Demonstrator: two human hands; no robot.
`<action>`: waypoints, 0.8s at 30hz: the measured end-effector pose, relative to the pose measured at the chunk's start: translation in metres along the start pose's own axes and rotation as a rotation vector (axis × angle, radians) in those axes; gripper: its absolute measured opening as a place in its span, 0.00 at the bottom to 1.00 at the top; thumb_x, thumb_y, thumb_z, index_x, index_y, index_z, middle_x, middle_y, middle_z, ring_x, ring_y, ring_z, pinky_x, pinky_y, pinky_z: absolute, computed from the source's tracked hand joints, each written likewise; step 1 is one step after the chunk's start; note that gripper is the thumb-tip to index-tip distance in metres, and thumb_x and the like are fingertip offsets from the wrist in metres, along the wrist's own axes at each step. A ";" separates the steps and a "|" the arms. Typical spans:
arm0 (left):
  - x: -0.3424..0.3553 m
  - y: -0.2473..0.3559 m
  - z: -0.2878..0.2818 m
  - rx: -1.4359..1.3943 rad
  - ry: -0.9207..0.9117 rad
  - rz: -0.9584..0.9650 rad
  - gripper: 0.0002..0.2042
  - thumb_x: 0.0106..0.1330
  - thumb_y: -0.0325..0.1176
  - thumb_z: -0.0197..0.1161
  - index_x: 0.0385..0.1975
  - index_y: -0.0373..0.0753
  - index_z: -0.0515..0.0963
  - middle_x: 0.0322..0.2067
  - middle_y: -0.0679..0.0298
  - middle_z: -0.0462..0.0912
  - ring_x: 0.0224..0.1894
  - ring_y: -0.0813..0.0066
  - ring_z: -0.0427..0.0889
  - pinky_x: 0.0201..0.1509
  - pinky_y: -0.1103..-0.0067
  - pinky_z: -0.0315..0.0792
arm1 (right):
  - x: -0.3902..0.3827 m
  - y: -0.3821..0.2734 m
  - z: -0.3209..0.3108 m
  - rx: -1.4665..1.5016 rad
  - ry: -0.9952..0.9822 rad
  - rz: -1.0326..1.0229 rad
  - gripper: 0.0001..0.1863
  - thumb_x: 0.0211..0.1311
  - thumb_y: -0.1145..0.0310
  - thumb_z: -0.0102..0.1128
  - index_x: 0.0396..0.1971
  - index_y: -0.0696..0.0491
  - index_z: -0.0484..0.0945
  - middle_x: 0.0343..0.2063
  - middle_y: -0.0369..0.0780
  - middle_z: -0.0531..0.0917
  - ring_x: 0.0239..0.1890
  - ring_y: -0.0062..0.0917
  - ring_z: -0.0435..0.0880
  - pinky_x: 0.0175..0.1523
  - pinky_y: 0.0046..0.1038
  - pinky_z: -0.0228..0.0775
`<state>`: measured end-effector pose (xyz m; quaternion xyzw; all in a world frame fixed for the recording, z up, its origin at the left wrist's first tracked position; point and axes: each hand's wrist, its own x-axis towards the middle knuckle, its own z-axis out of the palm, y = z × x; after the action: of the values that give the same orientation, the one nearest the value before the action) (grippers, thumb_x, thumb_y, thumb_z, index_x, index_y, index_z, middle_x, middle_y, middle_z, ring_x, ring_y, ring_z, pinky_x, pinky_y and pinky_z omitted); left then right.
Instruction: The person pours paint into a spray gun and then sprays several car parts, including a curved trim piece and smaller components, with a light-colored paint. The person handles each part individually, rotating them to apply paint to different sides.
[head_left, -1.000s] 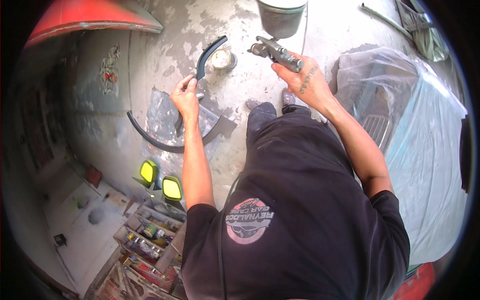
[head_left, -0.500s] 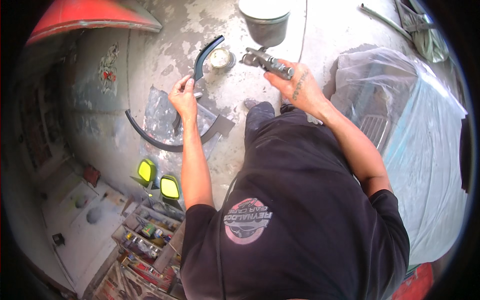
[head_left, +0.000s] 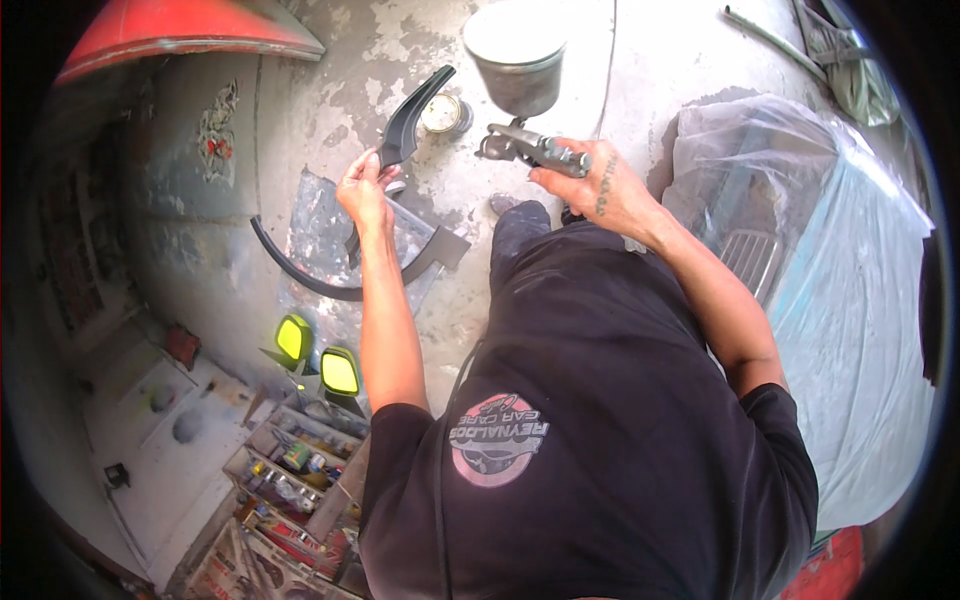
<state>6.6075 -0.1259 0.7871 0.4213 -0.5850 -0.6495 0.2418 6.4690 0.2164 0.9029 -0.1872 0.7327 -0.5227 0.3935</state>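
My left hand [head_left: 368, 190] is closed on the lower end of a dark, curved trim piece [head_left: 405, 125], whose tip slants up to the right. My right hand [head_left: 605, 185] grips a metallic spray gun [head_left: 540, 150], its front end toward the trim piece with a gap between them. Just right of the trim piece is an open can [head_left: 441, 114] with a pale top. Below my left hand, a longer curved dark trim piece [head_left: 320, 290] lies over a paint-spattered board [head_left: 312, 235], partly hidden by my forearm.
A bucket [head_left: 515, 60] with a white top stands beyond the gun. Two yellow-green mirror housings [head_left: 339, 371] sit at the left near a tray of cans and tools [head_left: 300, 465]. Plastic sheeting [head_left: 840, 300] covers a large object at the right. A red panel [head_left: 190, 30] is at the upper left.
The trim piece has been turned in my left hand and now shows a broader face. My right hand and the spray gun have shifted slightly down.
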 end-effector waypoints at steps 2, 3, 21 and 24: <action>0.002 -0.001 -0.002 -0.004 -0.006 -0.006 0.10 0.69 0.23 0.65 0.47 0.25 0.82 0.35 0.55 0.86 0.27 0.69 0.84 0.35 0.71 0.86 | 0.003 0.001 0.003 -0.022 -0.005 0.029 0.18 0.68 0.60 0.65 0.43 0.62 0.82 0.19 0.34 0.78 0.19 0.18 0.74 0.27 0.27 0.67; 0.003 -0.001 -0.003 0.000 -0.009 0.002 0.10 0.69 0.23 0.66 0.46 0.26 0.83 0.35 0.56 0.86 0.27 0.70 0.84 0.35 0.73 0.86 | 0.004 0.001 0.003 -0.029 0.010 0.031 0.18 0.68 0.60 0.65 0.43 0.61 0.82 0.19 0.34 0.79 0.19 0.18 0.73 0.28 0.27 0.67; 0.010 -0.006 0.011 0.238 -0.039 0.142 0.07 0.65 0.24 0.71 0.42 0.36 0.89 0.33 0.69 0.88 0.29 0.84 0.77 0.33 0.84 0.68 | -0.001 -0.005 0.005 -0.254 -0.089 -0.130 0.25 0.68 0.62 0.63 0.59 0.62 0.78 0.24 0.57 0.83 0.32 0.46 0.88 0.44 0.41 0.78; 0.010 -0.003 0.012 0.279 -0.046 0.138 0.08 0.65 0.21 0.68 0.43 0.32 0.88 0.37 0.64 0.88 0.37 0.80 0.81 0.45 0.81 0.73 | -0.005 -0.013 0.002 -0.260 -0.157 -0.049 0.24 0.68 0.63 0.63 0.59 0.63 0.78 0.24 0.58 0.83 0.33 0.47 0.88 0.44 0.41 0.78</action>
<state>6.5929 -0.1267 0.7809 0.3947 -0.7024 -0.5532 0.2115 6.4716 0.2131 0.9166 -0.2948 0.7566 -0.4165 0.4089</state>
